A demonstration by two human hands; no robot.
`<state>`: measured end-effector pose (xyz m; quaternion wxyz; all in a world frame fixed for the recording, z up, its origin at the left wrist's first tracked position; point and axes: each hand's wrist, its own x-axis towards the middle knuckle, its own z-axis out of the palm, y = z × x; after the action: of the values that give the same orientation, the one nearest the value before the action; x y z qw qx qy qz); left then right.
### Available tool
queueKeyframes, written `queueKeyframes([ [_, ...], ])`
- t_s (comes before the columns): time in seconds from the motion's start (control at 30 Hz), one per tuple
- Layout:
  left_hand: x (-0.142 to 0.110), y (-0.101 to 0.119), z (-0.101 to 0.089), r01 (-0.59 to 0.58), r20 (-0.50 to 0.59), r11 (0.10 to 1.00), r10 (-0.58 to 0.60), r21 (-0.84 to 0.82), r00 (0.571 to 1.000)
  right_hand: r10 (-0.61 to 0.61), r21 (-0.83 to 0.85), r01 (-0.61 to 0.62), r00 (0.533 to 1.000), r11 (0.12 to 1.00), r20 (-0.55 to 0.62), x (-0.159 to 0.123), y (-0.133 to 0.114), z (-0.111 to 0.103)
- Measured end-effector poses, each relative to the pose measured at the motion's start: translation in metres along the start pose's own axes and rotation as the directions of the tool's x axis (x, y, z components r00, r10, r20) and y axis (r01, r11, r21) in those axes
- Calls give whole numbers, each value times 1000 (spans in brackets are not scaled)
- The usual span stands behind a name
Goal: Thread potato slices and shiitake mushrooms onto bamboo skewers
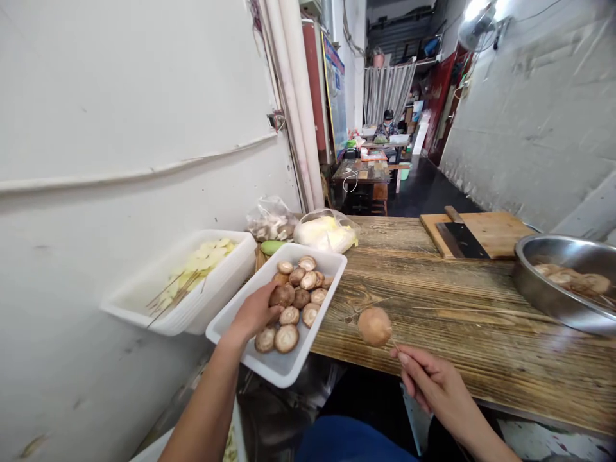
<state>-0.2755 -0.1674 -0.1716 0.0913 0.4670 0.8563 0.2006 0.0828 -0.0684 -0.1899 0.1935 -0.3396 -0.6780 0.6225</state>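
Note:
Several brown shiitake mushrooms [287, 339] lie in a white plastic tray [282, 377] at the table's near left. My left hand [255, 311] reaches into this tray, thumb and fingers closed around a dark mushroom cap [283, 295]. Over the table's front edge, my right hand [428, 378] pinches a thin wooden skewer [395, 344]. A single pale brown mushroom [375, 326] is stuck on the skewer's far end, its rounded side showing.
Stacked white trays [180, 324] with pale slices and loose skewers stand left, by the wall. Behind the mushrooms are plastic bags [327, 232] and a green vegetable [272, 248]. At right are a cleaver [462, 240] on a cutting board [500, 232] and a steel bowl [553, 295] holding mushrooms.

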Motion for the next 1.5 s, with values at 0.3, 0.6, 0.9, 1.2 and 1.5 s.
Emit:
queueKeyframes([
  [0.3, -32, 69, -18, 26, -312, 858, -215, -513, 925, -79, -36, 79, 997, 996, -7, -14, -5, 10],
  [0.6, -35, 180, 76, 441, 449, -294, 46, -848, 893, -75, 146, 92, 990, 985, -117, -34, -3, 19],
  [0.9, 0, 204, 165, 144, 308, 650, 146, -747, 940, 132, 472, 69, 915, 879, -381, -13, 28, -20],
  [1.2, -16, 212, 126, -156, -46, 848, 154, -507, 987, 154, 462, 23, 928, 886, -341, -30, 32, -12],
  [1.5, -54, 236, 92, 474, 438, -78, 280, -877, 854, 32, 320, 59, 962, 946, -271, -35, 12, 6],
])
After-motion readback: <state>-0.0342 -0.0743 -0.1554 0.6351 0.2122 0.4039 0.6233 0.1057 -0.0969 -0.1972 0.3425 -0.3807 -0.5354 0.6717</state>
